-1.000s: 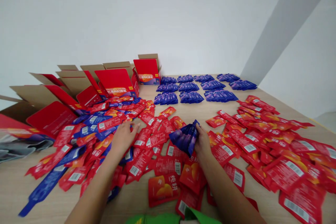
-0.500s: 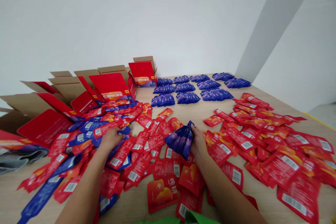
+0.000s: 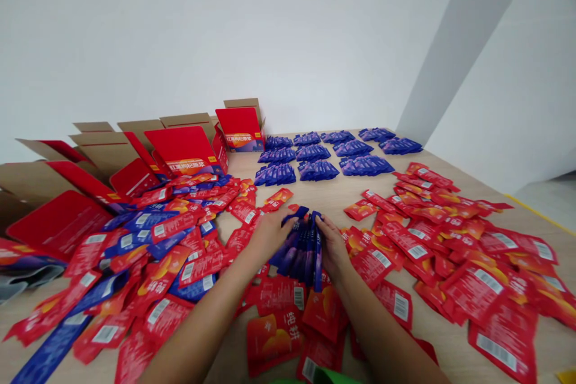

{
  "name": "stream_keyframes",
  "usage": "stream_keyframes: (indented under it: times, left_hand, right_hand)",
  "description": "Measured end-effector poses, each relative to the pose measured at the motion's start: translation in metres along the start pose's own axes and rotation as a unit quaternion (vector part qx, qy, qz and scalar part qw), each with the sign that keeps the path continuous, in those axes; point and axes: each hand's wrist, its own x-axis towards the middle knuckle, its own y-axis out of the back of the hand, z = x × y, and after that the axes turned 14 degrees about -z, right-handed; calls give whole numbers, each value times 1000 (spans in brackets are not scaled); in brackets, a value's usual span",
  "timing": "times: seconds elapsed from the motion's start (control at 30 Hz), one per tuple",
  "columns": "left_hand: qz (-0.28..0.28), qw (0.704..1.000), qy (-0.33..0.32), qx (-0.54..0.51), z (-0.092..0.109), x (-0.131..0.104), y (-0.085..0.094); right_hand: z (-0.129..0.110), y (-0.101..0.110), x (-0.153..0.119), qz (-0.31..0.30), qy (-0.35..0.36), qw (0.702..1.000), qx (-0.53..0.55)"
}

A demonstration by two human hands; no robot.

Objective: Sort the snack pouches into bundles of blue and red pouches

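Head view, and the bit that matters here is how the bunch of blue pouches (image 3: 300, 258) sits between the two hands. It's hanging just above the loose red pouches (image 3: 274, 336), fanned out, tops away from the body and bottoms toward it. The long axes run mostly front to back: the rightmost pouch points nearly straight at the wearer, the ones on the left splay off down and to the left.

The right hand (image 3: 333, 247) has its fingers closed on the right edge, up near the tops. The left hand (image 3: 270, 233) comes in at the upper left corner, fingers pinched narrow on a blue top end. Can't tell if that's a separate pouch or part of the fan, they overlap too much. Neither hand is really nearer, both are touching, so the fan lies right of the left fingers and left of the right ones.

Further back on the table (image 3: 324, 193) there are neat blue stacks (image 3: 318, 170), with open cartons (image 3: 184, 151) off to the left.
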Motion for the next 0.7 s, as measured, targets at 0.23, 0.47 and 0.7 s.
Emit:
stream_keyframes:
  times: [0.23,0.47,0.7]
  left_hand:
    - [-57,997,-25,-39,2,5,-18]
    - [-44,995,-12,-88,4,7,-30]
    - [-4,993,13,-114,6,1,-42]
  right_hand:
    - [-2,3,3,18,17,1000,-15]
    - [1,1,2,1,-5,1000,-13]
    - [4,7,2,44,5,999,-30]
